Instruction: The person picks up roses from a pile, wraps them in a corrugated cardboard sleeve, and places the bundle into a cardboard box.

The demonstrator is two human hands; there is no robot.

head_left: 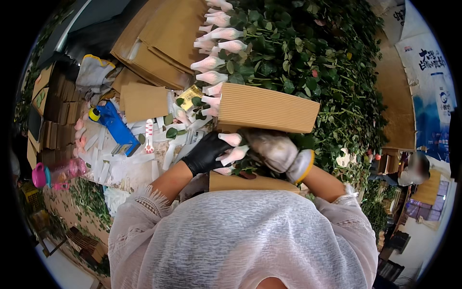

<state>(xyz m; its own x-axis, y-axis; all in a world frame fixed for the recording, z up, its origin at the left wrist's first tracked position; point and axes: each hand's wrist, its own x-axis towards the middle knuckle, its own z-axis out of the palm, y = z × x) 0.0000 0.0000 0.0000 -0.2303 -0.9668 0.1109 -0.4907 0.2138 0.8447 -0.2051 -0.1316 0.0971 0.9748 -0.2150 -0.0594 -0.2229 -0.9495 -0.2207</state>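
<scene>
- Biggest thing in view: the heap of green-leaved rose stems banked along the right side, buds in white foam net sleeves all pointing left, so the heads line up at one edge.
- Flat brown cardboard sheets are stacked at the far end, overlapping, leaving little bare room there.
- A ribbed brown corrugated cardboard wrap lies across the bundle just above the hands, covering the stems while the sleeved buds poke out on its left.
- The table on the left is littered with white strips and loose leaves; the only open lane looks to be the narrow strip by its near edge.
- A blue tool with a yellow end sits well apart on the left.
- Left hand, in a black glove, curls closed around sleeved rosebuds at the bundle's head.
- Right hand, in a grey work glove with a yellow cuff, clamps down on the stems just beside them, the two hands nearly touching.
</scene>
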